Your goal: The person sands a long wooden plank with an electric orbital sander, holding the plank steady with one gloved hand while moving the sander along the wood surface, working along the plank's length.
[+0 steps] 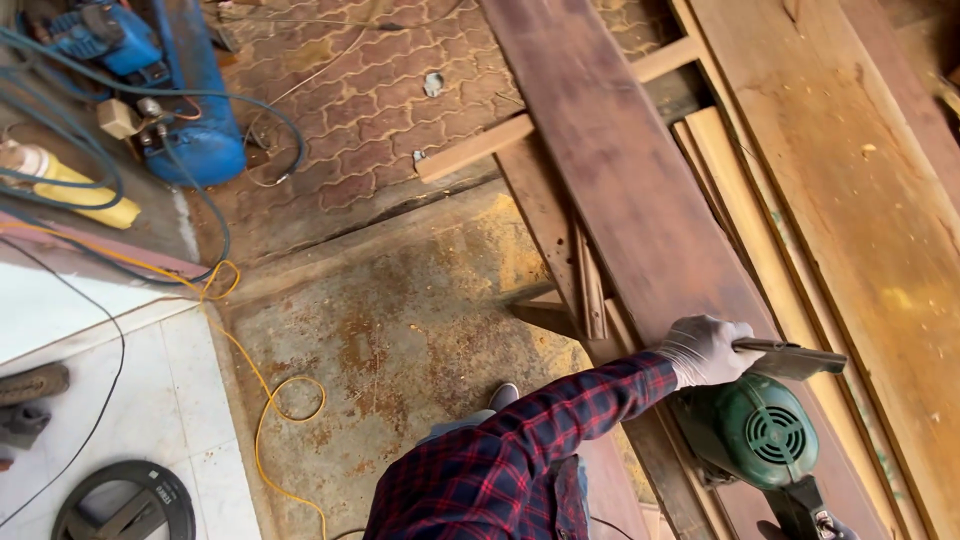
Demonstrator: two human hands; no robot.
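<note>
Where the planer stands: the green electric planer sits flat on the dark plank, at the plank's near end, low on the right of the view.
Left hand: the gloved left hand is closed over the flat front grip of the tool, with the plaid sleeve stretched out behind it.
Right hand: only a sliver of the right hand shows at the bottom edge. It seems to be wrapped round the rear handle, but I cannot tell how firmly.
Step in hand: judging by two hands on the tool and its sole on the wood, this looks like a pass along the plank's face, near the start of its length.
What the next move calls for: even pressure from both hands, the sole kept level, and a straight line up the plank, whose long run ahead lies bare.
Beside the plank: the pale boards lie alongside on its right, touching or nearly so. A light cross batten runs under the plank farther up.
In the way: some thin wood strips lie just beside the plank's left edge, close to the tool's line. The person's shoe is planted on the stained concrete floor near them.
Cords: a yellow cord loops across the floor to the left, well apart from the plank.
Farther off: a blue compressor with hoses stands at the upper left, and a black ring lies on the white tiles.
</note>
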